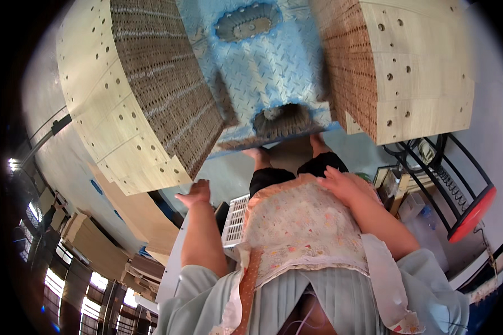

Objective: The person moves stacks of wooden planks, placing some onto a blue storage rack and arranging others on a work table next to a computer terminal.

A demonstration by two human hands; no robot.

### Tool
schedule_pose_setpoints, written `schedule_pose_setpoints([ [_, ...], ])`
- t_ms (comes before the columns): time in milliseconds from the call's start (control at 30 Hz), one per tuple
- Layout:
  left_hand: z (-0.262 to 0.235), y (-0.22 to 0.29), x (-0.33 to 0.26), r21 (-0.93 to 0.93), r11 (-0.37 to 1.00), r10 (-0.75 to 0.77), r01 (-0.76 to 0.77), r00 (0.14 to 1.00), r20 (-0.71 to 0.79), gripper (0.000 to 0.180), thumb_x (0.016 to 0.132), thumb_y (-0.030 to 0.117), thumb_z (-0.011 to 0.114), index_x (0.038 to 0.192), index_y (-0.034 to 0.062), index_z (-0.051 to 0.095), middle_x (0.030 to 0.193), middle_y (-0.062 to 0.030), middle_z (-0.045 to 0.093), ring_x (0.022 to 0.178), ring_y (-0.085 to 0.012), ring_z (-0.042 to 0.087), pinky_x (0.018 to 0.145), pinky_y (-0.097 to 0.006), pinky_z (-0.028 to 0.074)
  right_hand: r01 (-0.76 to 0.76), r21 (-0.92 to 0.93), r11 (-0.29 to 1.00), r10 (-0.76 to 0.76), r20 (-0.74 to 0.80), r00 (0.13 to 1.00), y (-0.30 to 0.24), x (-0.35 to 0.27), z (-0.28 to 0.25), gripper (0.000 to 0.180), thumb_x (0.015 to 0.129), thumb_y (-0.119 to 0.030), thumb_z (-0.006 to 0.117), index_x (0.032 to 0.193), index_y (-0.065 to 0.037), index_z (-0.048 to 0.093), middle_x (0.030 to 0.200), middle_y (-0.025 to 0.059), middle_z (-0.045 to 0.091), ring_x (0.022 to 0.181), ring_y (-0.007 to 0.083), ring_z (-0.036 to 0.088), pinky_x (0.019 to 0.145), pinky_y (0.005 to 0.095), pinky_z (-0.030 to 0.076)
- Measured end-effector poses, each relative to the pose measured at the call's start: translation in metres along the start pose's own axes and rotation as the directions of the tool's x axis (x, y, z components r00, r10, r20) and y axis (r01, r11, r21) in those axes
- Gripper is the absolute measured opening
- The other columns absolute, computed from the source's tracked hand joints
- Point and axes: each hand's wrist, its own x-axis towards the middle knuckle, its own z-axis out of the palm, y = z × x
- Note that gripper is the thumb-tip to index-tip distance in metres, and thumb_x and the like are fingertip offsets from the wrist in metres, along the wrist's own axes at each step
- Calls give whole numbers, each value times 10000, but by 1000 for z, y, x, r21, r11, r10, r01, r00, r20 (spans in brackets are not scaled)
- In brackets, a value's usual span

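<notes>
My left hand [195, 194] is open with its fingers apart and holds nothing. It is just below the near lower corner of a tall stack of pale wood boards [120, 106] drilled with round holes. Over my lap is my right hand [339, 184], with fingers stretched out and nothing in them, near the flowered apron [302, 223] I wear. A second stack of drilled boards [411, 72] stands at the far right, apart from that hand. Rows of holes run along the brown inner sides of both stacks.
Between the stacks lies a blue tread-plate platform [246, 72] with two rough-edged openings. A white slatted crate [236, 220] sits by my left forearm. At right is a black metal frame with a red round pad [473, 215]. Cardboard sheets [131, 206] lie at left.
</notes>
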Motion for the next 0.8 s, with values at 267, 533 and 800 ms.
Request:
schedule_pose_setpoints([
  [267, 49, -48, 13, -56, 995, 95, -76, 768, 634, 531, 949, 440, 352, 1375, 123, 362, 1428, -119, 333, 1309, -324, 313, 1054, -511, 292, -136, 203, 970, 138, 3, 990, 12, -25, -39, 809, 822, -254, 668, 1399, 61, 199, 1402, 217, 347, 1303, 265, 349, 1049, 331, 302],
  [533, 74, -64, 12, 0, 991, 103, -137, 744, 661, 539, 950, 427, 338, 1384, 106, 342, 1448, -91, 308, 1333, -295, 271, 1086, -491, 247, -42, 74, 996, 40, 36, 999, -3, -2, -9, 770, 826, -249, 665, 1389, 57, 236, 1399, 241, 343, 1315, 279, 334, 1051, 324, 301],
  [800, 34, -45, 15, 49, 998, 19, -46, 893, 449, 599, 941, 477, 292, 1420, 117, 261, 1469, -83, 280, 1363, -264, 234, 1101, -493, 161, 39, -79, 996, -32, 82, 996, -35, -16, -5, 714, 834, -256, 654, 1379, 27, 290, 1407, 210, 353, 1296, 279, 366, 1035, 326, 324],
])
